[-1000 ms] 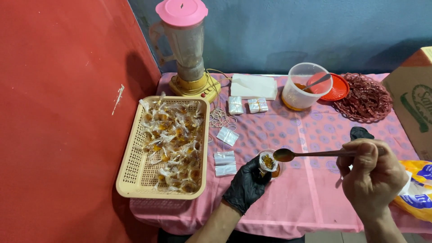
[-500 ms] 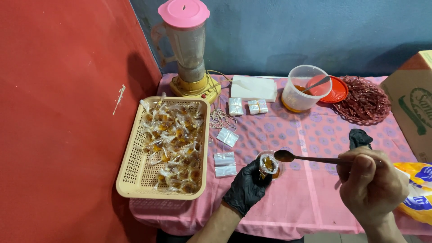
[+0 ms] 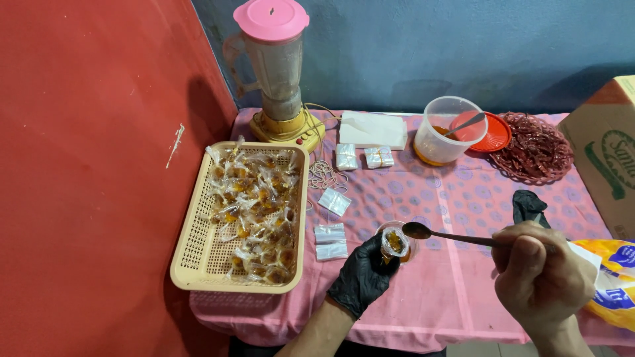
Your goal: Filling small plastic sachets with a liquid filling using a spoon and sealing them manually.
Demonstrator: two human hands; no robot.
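A: What are the hands doing?

B: The left hand [image 3: 362, 276], in a black glove, is closed around a small clear bag [image 3: 395, 242] with orange-brown paste in it, holding its mouth upward above a small cup [image 3: 407, 252] on the table [image 3: 456, 291]. The bare right hand [image 3: 542, 277] is closed on the handle end of a metal spoon [image 3: 456, 235].

A: How does the spoon lie against the bag?

B: Its long axis runs nearly level, from the right hand across to the left. The bowl, loaded with dark paste, sits just beside the bag's open mouth, at its upper right edge. I cannot tell whether they touch. The gloved hand is right at the bag; the bare hand is well apart from it, a spoon's length to the right.

A: What lies around them?

B: Just left of the gloved hand are flat stacks of empty clear bags [image 3: 330, 240]. Further left stands a tan basket [image 3: 192, 258] piled with filled, twisted bags. Loose rubber bands [image 3: 323, 176] lie near its top corner. At the back are a blender [image 3: 274, 73] with a pink lid, a clear tub [image 3: 450, 129] holding paste and another spoon, and a red lid [image 3: 493, 132] beside a dark red woven mat [image 3: 536, 149]. A spare black glove [image 3: 528, 203] lies above the right hand, a cardboard box [image 3: 605, 158] stands at the far right, and a yellow packet [image 3: 612, 277] lies under the right wrist. A pink patterned cloth covers the table.
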